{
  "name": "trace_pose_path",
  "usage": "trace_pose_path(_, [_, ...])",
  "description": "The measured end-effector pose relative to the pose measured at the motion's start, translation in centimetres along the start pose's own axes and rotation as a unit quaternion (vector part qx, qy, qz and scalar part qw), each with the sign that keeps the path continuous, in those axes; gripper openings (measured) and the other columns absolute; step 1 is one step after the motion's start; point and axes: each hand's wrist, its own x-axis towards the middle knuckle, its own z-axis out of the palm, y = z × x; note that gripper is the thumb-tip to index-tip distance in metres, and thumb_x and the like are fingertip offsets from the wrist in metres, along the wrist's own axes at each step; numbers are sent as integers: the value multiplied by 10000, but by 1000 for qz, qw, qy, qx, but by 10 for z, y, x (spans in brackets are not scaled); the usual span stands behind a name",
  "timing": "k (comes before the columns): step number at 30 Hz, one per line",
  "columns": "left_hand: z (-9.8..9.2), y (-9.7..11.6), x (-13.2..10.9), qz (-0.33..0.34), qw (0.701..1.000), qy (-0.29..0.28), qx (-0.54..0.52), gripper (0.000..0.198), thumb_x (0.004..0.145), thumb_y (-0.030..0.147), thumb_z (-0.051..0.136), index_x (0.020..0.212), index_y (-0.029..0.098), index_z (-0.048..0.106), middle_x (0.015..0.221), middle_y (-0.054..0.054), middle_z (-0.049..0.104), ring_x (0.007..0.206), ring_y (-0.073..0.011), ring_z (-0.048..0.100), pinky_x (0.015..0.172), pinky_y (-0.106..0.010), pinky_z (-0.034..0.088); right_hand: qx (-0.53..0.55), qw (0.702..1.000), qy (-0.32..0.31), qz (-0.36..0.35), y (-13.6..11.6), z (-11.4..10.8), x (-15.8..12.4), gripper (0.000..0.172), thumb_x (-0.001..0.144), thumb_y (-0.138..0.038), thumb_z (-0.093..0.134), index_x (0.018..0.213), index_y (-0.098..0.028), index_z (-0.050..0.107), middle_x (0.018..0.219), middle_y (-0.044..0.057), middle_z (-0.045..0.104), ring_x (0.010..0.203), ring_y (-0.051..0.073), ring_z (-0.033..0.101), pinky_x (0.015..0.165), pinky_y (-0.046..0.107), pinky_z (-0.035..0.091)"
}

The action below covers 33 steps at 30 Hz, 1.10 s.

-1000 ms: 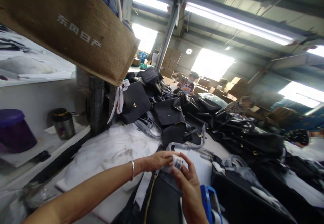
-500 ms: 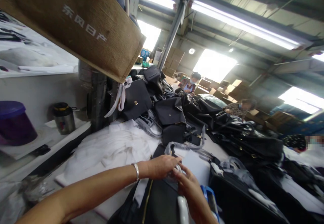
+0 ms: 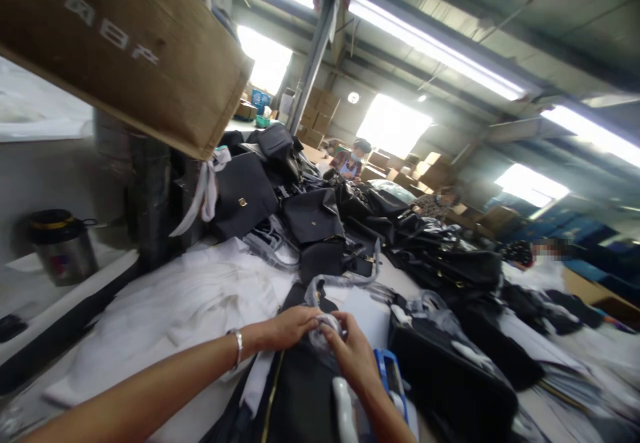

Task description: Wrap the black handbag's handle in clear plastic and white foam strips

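Note:
A black bag (image 3: 305, 396) with a gold zipper lies right in front of me. Over its top, my left hand (image 3: 295, 327), a silver bracelet on its wrist, pinches the edge of a bunched, whitish translucent plastic wrap (image 3: 327, 329). From the other side, my right hand (image 3: 353, 353) grips the same wrap, thumb and fingers curled round it. Whatever lies inside the wrap is hidden. A strap (image 3: 345, 281) in grey film arches just beyond my hands. A white rounded piece (image 3: 345, 409) and a blue-framed object (image 3: 390, 376) sit beside my right forearm.
White sheets (image 3: 190, 303) cover the table at left. Black bags (image 3: 313, 216) are heaped ahead and to the right. A brown fabric bag (image 3: 150, 49) hangs at upper left, above a steel flask (image 3: 63, 246). Other people (image 3: 350, 163) sit beyond the heap.
My view has turned to the right, so the scene sits further left. Both hands stay together at the wrap, which now shows more between them.

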Motion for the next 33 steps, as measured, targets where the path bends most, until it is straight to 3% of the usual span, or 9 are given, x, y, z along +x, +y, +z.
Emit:
trace_pose_path(5, [10,-9,-2,15,1000,10,-9,395,980,332,355,1242,188,612,1253,-87,642,1175,-254,573,1067,-375,412,-53,998,16,39,-3,0,7,351,738,-463,675,971,-201,657,891,67,725,848,270,662,712,325,427])
trace_pose_path(7, [12,-21,0,-14,999,47,-22,365,966,384,415,1218,250,642,1277,-31,640,1207,-254,564,1092,-369,405,-70,995,38,56,-1,2,11,349,721,-459,687,950,-197,661,895,79,723,850,280,654,701,324,411])
trace_pose_path(13, [14,-47,4,-41,998,41,-22,474,892,559,494,1217,258,663,1279,-21,642,1231,-286,560,1120,-420,378,-51,994,38,84,1,4,11,202,713,-399,688,775,-210,656,754,21,685,719,218,620,579,255,348])
trace_pose_path(19, [11,-34,9,-47,996,71,-23,583,753,736,538,1109,314,723,1194,1,687,1189,-343,587,1084,-481,407,-7,993,80,88,0,11,9,146,728,-341,682,749,-206,627,762,10,683,697,191,614,559,242,316])
trace_pose_path(24, [12,-23,8,-64,992,105,-18,654,703,811,508,1077,326,736,1131,-3,715,1188,-359,585,1062,-494,439,27,986,130,97,-3,24,6,92,778,-302,629,792,-213,608,827,37,696,782,216,631,618,256,374])
trace_pose_path(27, [15,-39,6,-68,993,95,-24,657,742,801,473,1115,319,719,1211,2,679,1224,-341,560,1092,-480,408,50,981,153,108,-2,31,3,92,789,-312,615,786,-222,597,832,39,695,804,225,629,629,261,408])
trace_pose_path(31, [22,-69,9,-66,994,78,-38,707,828,751,419,1210,212,669,1321,-58,608,1300,-316,488,1161,-468,283,73,971,189,126,1,37,2,84,806,-308,588,783,-227,591,826,42,698,815,236,637,642,273,434])
trace_pose_path(33, [24,-71,11,-71,994,75,-32,708,849,731,417,1222,178,657,1325,-84,604,1307,-316,481,1170,-476,261,83,966,204,137,2,39,3,72,804,-292,586,775,-226,584,818,46,700,809,237,643,663,281,445])
